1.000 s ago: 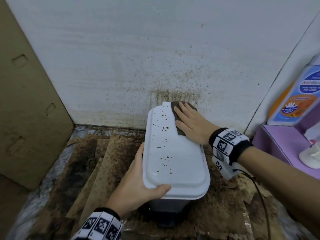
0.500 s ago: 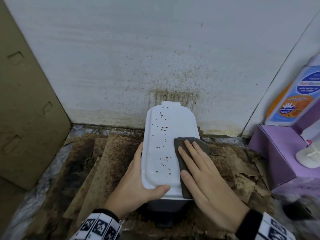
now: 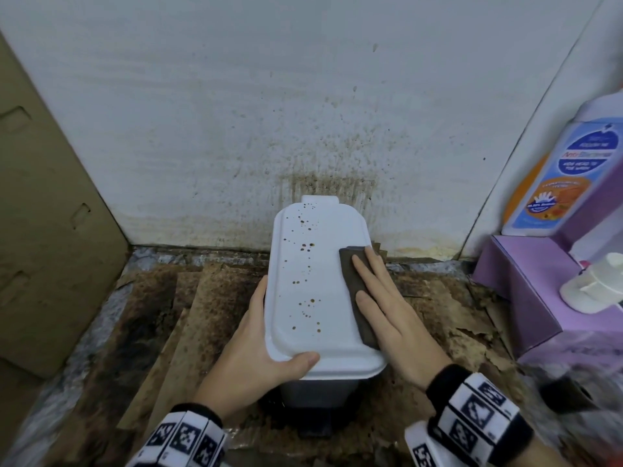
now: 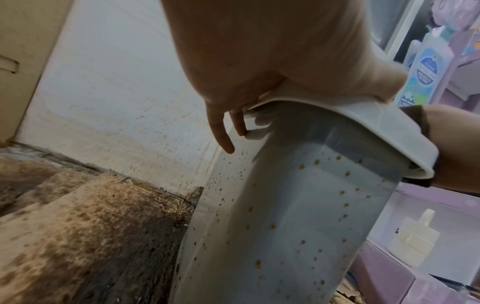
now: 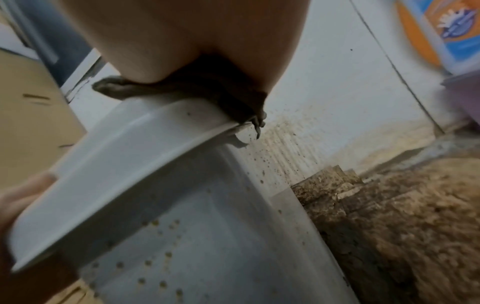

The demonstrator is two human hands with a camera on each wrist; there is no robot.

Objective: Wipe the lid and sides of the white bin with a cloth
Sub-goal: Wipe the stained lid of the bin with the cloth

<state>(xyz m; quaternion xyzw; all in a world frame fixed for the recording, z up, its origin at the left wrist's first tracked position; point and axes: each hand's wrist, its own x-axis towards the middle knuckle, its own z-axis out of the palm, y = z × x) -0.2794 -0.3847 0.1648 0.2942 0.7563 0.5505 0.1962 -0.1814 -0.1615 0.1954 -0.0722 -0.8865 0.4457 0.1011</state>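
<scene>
White bin (image 3: 317, 389) (one): left hand (image 3: 249, 358) grips lid (image 3: 313, 281); flat right hand (image 3: 394, 318) presses one cloth (image 3: 354, 281).

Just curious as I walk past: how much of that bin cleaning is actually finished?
Early days. The right strip of the lid looks spotless where the right hand presses the dark cloth flat. Brown spots still dot the lid's middle and left. The left hand steadies the lid's near corner. The bin's sides remain speckled all over, apparently not wiped yet.
</scene>
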